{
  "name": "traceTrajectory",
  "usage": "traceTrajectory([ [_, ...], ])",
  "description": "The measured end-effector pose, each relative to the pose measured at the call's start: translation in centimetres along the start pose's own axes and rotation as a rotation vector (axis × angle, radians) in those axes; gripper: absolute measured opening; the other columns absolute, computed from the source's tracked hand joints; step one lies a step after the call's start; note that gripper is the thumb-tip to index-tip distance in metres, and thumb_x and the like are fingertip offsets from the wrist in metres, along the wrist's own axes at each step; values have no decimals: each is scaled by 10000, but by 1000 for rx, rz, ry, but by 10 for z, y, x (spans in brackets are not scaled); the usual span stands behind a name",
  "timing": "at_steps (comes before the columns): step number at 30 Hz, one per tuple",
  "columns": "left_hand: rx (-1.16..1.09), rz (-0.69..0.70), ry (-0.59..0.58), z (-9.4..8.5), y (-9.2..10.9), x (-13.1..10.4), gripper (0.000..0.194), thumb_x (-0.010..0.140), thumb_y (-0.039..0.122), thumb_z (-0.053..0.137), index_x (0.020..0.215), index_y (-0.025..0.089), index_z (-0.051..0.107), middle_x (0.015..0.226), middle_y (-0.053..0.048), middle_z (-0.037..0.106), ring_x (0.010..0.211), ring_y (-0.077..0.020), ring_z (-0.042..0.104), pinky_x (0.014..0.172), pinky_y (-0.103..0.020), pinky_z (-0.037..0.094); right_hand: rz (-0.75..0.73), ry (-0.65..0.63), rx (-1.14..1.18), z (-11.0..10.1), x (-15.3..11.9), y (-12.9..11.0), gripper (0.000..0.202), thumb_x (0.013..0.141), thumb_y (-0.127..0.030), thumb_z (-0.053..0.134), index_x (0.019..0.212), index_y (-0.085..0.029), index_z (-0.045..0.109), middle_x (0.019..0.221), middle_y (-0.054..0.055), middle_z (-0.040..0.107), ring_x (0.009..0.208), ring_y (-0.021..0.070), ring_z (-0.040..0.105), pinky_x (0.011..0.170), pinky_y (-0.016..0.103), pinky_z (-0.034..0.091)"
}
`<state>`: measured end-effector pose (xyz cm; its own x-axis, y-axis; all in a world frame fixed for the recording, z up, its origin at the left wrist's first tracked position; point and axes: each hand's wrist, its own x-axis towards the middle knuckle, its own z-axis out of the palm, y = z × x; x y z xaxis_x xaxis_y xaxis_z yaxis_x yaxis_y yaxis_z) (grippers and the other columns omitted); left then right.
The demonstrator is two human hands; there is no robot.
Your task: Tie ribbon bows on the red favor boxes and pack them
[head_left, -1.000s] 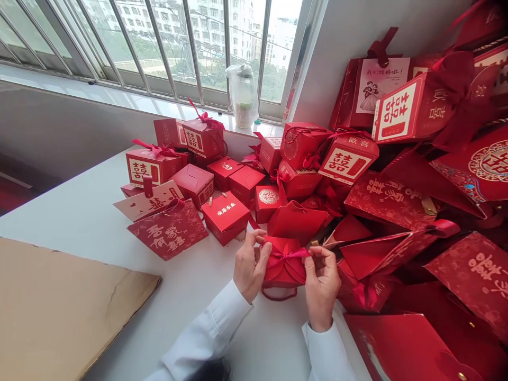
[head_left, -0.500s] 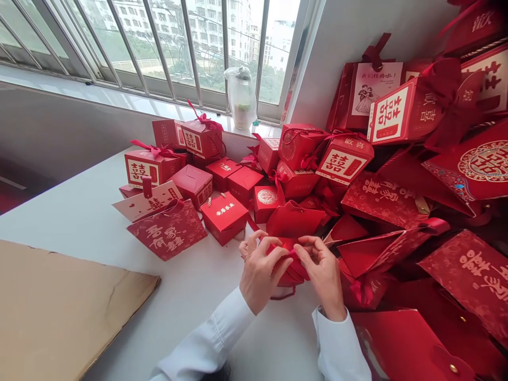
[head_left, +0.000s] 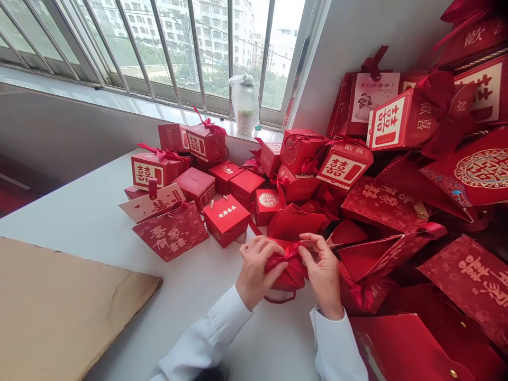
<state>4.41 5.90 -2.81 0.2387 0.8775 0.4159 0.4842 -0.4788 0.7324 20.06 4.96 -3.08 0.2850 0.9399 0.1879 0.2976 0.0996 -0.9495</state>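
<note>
A small red box with a rope handle sits on the white table, between my hands. A red ribbon is knotted on top of it. My left hand pinches the ribbon's left part between thumb and fingers. On the right side, my right hand pinches the ribbon near the knot with thumb and index finger. The lower part of the box shows beneath the ribbon, and part of its top is hidden by my fingers.
Red gift boxes stand behind my hands, with a heap of red bags on the right. Brown cardboard lies at the left. A plastic-wrapped cup stands on the window sill.
My left hand has shifted slightly left, drawing the ribbon outward, and a knot or bow now shows between my hands. The view has tilted a little.
</note>
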Motion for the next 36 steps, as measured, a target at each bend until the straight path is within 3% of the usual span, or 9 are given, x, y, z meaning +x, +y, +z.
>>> traceTrajectory([
  [4, -117, -196, 79, -13, -5, 9, 201, 863, 368, 526, 963, 199, 570, 929, -43, 634, 874, -190, 565, 785, -332, 422, 47, -1, 72, -2, 2, 1, 313, 800, -371, 614, 1064, -210, 564, 922, 55, 666, 815, 186, 634, 733, 305, 495],
  [10, -79, -212, -162, -28, -12, 20, 168, 820, 342, 571, 793, 188, 632, 720, 2, 616, 709, -154, 548, 654, -260, 417, 92, -65, 97, -2, 4, -1, 437, 742, -401, 684, 1103, -212, 524, 849, 34, 675, 764, 185, 638, 722, 316, 503],
  [13, -136, -208, -200, -31, -11, 28, 132, 821, 277, 555, 796, 177, 638, 700, 11, 590, 681, -131, 528, 646, -242, 404, 76, -97, -22, -1, 3, -7, 390, 755, -357, 669, 1098, -223, 540, 843, 23, 679, 767, 186, 632, 741, 324, 486],
  [17, -274, -279, -233, -32, -11, 41, 152, 779, 245, 595, 908, 168, 618, 708, 20, 566, 667, -116, 514, 624, -229, 378, 24, -22, -129, 3, 1, -10, 279, 790, -302, 619, 1057, -237, 574, 872, 20, 678, 819, 190, 630, 786, 328, 460],
  [20, -514, -382, -265, -32, -15, 49, 281, 744, 262, 644, 996, 162, 569, 757, 13, 579, 685, -110, 525, 636, -229, 385, 23, 18, -15, 6, 0, -5, 301, 778, -319, 631, 1059, -232, 566, 883, 28, 673, 841, 193, 632, 794, 329, 470],
  [25, -831, -505, -338, -32, -22, 61, 392, 665, 261, 734, 984, 144, 538, 708, 30, 563, 660, -88, 514, 653, -226, 377, 51, 45, 210, 9, 1, 2, 396, 740, -340, 689, 1087, -227, 535, 866, 22, 662, 804, 170, 627, 766, 308, 487],
  [29, -888, -534, -426, -36, -24, 70, 452, 610, 248, 784, 978, 138, 545, 690, 34, 580, 635, -75, 516, 634, -216, 358, 62, 6, 307, 8, 1, 1, 418, 732, -337, 707, 1088, -216, 525, 827, 17, 653, 771, 164, 613, 748, 310, 482],
  [36, -853, -517, -474, -40, -30, 75, 455, 596, 279, 794, 952, 141, 547, 673, 32, 585, 589, -68, 504, 575, -209, 336, 133, -55, 435, 6, -2, -3, 426, 694, -331, 745, 1047, -224, 532, 773, -3, 650, 715, 148, 600, 678, 277, 476],
])
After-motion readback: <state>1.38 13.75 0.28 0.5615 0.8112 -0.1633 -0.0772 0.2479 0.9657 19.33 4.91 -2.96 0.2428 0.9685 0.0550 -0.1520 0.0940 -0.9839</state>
